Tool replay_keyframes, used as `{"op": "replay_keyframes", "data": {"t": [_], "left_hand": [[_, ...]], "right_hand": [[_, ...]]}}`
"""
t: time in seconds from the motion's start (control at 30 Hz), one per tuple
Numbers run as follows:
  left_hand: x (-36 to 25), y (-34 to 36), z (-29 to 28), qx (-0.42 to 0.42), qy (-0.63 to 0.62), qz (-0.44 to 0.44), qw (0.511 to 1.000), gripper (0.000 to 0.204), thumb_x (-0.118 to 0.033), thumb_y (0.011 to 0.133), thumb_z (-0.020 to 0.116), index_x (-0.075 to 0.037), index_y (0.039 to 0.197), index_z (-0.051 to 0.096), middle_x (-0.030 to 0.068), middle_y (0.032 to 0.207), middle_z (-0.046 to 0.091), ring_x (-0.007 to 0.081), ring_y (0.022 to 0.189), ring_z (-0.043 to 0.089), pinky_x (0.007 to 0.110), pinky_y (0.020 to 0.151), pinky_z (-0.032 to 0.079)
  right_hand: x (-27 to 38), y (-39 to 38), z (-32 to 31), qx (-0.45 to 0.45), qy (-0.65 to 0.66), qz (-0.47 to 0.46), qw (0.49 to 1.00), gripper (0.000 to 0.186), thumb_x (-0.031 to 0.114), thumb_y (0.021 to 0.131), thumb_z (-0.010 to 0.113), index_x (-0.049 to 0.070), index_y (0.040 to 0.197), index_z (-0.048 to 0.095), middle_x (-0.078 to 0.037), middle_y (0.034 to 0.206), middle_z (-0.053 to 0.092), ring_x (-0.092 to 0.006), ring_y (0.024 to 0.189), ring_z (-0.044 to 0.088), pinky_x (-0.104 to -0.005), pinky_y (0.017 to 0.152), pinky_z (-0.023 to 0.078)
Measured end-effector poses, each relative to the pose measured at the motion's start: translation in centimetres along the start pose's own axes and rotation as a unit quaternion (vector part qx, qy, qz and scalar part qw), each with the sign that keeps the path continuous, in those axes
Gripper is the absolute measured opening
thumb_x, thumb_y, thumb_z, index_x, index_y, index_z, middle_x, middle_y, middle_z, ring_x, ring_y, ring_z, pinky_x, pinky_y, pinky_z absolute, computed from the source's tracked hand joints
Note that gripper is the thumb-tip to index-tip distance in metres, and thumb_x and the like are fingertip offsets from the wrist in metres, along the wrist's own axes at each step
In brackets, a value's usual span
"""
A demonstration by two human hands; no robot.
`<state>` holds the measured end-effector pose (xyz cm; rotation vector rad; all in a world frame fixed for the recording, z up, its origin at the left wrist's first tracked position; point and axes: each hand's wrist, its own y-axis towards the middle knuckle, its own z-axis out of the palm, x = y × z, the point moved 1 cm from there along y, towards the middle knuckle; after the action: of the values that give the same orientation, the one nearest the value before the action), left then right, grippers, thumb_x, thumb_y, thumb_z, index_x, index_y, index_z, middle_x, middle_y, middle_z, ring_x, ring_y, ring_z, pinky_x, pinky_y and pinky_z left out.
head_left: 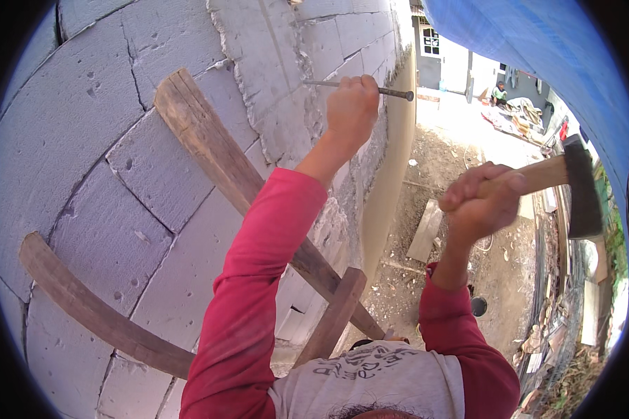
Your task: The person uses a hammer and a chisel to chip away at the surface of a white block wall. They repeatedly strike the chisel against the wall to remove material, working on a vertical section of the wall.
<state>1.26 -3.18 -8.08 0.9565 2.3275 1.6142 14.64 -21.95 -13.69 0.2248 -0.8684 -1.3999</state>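
Observation:
My left hand (353,108) is closed round a metal chisel (393,92), held roughly level. The chisel's thin end meets the rough grey concrete strip (258,77) in the block wall, and its thicker struck end sticks out to the right of my fist. My right hand (483,199) grips the wooden handle of a hammer (584,192), raised off to the right. Its heavy dark head is well apart from the chisel.
Pale lightweight blocks (63,91) make up the wall on the left. Two wooden poles (206,136) and a short crosspiece (335,311) lean before it. Below right lies dirt ground with a plank (425,232). A blue tarp (538,42) hangs overhead; a person (499,93) sits far off.

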Motion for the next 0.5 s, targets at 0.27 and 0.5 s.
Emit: {"op": "replay_keyframes", "data": {"t": [0.27, 0.5], "left_hand": [[0.6, -0.4, -0.3, 0.015, -0.02, -0.023, 0.999, 0.024, 0.001, 0.071, 0.065, -0.005, 0.092, 0.058, 0.0142, 0.086, 0.067, 0.0345, 0.079, 0.068, 0.046, 0.062, 0.054], [0.0, -0.1, 0.5, 0.019, -0.04, -0.007, 0.999, 0.025, 0.002, 0.071, 0.063, -0.004, 0.095, 0.059, 0.0141, 0.088, 0.068, 0.0363, 0.082, 0.068, 0.046, 0.065, 0.054]], "right_hand": [[-7.9, -4.8, -0.7, 0.171, -0.174, 0.128, 0.961, 0.031, 0.025, 0.108, 0.046, 0.008, 0.083, 0.051, 0.002, 0.057, 0.044, -0.0066, 0.041, 0.041, -0.0237, 0.035, 0.031], [-9.9, -4.9, -1.0, 0.149, -0.238, -0.102, 0.954, 0.03, 0.027, 0.106, 0.052, 0.004, 0.087, 0.055, -0.001, 0.062, 0.048, -0.0073, 0.044, 0.043, -0.027, 0.039, 0.036]]}}
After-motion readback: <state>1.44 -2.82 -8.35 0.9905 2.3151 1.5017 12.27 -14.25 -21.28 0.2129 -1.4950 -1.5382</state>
